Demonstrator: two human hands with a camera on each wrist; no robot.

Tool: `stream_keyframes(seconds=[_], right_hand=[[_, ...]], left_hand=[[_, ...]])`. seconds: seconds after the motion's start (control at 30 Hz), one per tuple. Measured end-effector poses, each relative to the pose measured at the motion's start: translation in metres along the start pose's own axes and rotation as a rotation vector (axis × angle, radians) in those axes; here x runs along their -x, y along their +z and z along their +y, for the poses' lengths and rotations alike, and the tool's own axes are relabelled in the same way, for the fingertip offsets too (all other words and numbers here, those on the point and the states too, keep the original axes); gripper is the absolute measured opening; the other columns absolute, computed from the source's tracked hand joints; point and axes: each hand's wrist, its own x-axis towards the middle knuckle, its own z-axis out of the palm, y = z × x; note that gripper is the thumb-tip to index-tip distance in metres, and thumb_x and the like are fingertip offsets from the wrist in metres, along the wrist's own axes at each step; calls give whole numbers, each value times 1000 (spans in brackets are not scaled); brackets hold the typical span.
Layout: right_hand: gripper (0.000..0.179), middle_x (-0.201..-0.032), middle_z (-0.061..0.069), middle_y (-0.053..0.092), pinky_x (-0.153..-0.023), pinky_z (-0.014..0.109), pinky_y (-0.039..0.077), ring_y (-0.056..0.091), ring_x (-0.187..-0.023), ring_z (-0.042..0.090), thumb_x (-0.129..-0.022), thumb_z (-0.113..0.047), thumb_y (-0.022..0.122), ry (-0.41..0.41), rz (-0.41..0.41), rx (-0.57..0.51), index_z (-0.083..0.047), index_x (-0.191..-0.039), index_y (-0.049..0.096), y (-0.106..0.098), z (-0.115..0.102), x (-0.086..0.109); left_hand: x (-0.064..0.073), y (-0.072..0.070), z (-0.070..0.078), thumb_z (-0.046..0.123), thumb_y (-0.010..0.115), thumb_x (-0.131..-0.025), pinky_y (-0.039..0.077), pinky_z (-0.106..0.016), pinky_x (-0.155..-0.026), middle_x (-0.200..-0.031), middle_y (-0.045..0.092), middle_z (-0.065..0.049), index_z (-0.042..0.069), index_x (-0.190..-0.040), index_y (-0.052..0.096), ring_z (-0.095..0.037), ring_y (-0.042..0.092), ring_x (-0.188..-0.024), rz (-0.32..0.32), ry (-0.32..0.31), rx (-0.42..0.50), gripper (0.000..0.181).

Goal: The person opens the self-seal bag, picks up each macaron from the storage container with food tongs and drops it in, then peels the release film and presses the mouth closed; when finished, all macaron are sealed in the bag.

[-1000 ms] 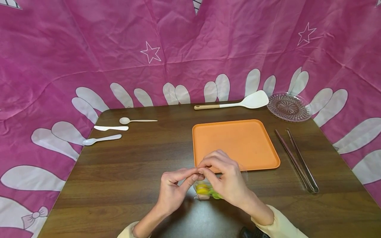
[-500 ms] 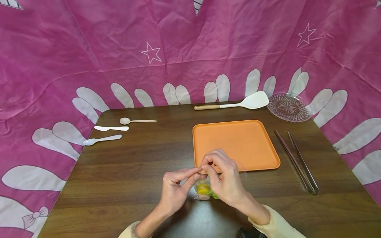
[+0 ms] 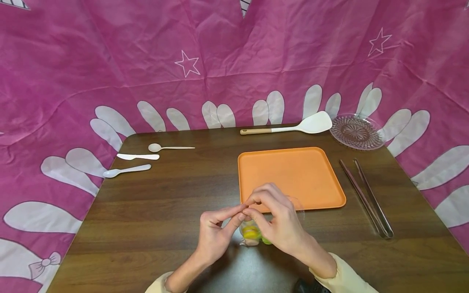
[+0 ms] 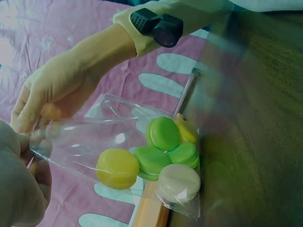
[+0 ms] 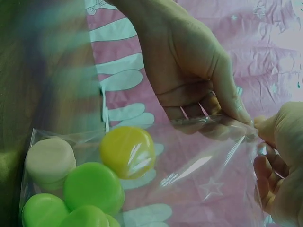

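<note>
A clear plastic bag (image 4: 80,142) holds several macarons: green ones (image 4: 162,134), yellow ones (image 4: 118,168) and a cream one (image 4: 179,183). It hangs upright at the table's near side, its filled bottom lowest. My left hand (image 3: 214,234) pinches the bag's top edge between thumb and fingers. Right beside it, my right hand (image 3: 280,221) pinches the same edge, the fingertips of both hands meeting. In the right wrist view, the left hand (image 5: 194,66) grips the film near the bag's mouth. From the head view, my right hand hides part of the bag.
Behind the hands lies an orange tray (image 3: 289,175). Metal tongs (image 3: 366,195) rest right of it. A white spatula (image 3: 311,123) and a clear patterned plate (image 3: 356,131) are at the back. Two spoons (image 3: 154,147) and a white knife (image 3: 138,156) lie at left.
Both hands stay at the bag's top edge. Their joined fingertips shift slightly right, then back left; the bag stays in nearly the same place.
</note>
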Motion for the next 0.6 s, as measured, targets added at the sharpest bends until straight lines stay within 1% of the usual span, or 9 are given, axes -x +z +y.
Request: stream_keyframes(seconds=[0.2, 0.3, 0.4, 0.53, 0.6], right_hand=[[16, -89, 1, 64, -75, 23, 50, 60, -84, 20, -97, -23, 69, 31, -12, 14, -7, -93, 69, -2, 1, 0], [15, -90, -1, 64, -76, 22, 49, 60, -85, 18, -96, -23, 69, 56, -40, 7, -9, -93, 69, -3, 1, 0], [9, -90, -2, 64, -76, 21, 49, 59, -84, 16, -91, -14, 76, 97, -81, -20, -10, -93, 68, -5, 1, -1], [26, -89, -4, 63, -74, 22, 50, 58, -83, 13, -79, 3, 82, 145, -128, -48, -12, -92, 65, -7, 2, -1], [29, -89, -5, 62, -73, 23, 50, 58, -82, 12, -77, 5, 82, 158, -147, -49, -13, -92, 65, -9, 2, -2]], left_hand=[[-1, 0, 0, -20, 66, -85, 58, -30, -74, -96, 73, -23, -10, -108, 72, -16, 72, -90, 2, 7, -19, 26], [-1, 0, 1, -19, 67, -85, 57, -29, -73, -98, 73, -22, -9, -108, 73, -15, 71, -91, 2, 7, -26, 26], [-1, 1, 1, -20, 67, -85, 57, -29, -72, -96, 73, -22, -9, -108, 73, -15, 71, -89, 4, 15, -34, 26], [-2, 1, 1, -22, 66, -83, 58, -30, -72, -92, 74, -22, -9, -107, 73, -17, 72, -85, -3, 25, -46, 27], [-2, 1, 1, -22, 66, -83, 58, -31, -72, -90, 74, -21, -9, -107, 73, -19, 72, -83, -11, 27, -49, 28]])
